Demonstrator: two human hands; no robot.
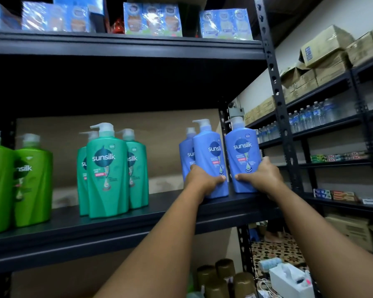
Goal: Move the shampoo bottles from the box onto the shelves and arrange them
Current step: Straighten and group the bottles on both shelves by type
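Note:
Three blue pump shampoo bottles stand upright at the right end of the dark shelf [138, 222]. My left hand [202, 179] grips the lower part of the middle blue bottle [211, 155]. My right hand [261, 177] grips the base of the rightmost blue bottle [241, 151], which stands beside the shelf post. A third blue bottle [185, 151] is partly hidden behind the middle one. Three teal bottles [106, 168] cluster at the shelf's middle, and two light-green bottles [30, 179] stand at the left. The box is out of view.
The perforated shelf post [276, 93] rises just right of my right hand. Wrapped blue packs [153, 18] sit on the shelf above. Gold-capped bottles [222, 276] stand on the level below. A second rack at the right holds water bottles [310, 117] and cartons [323, 48].

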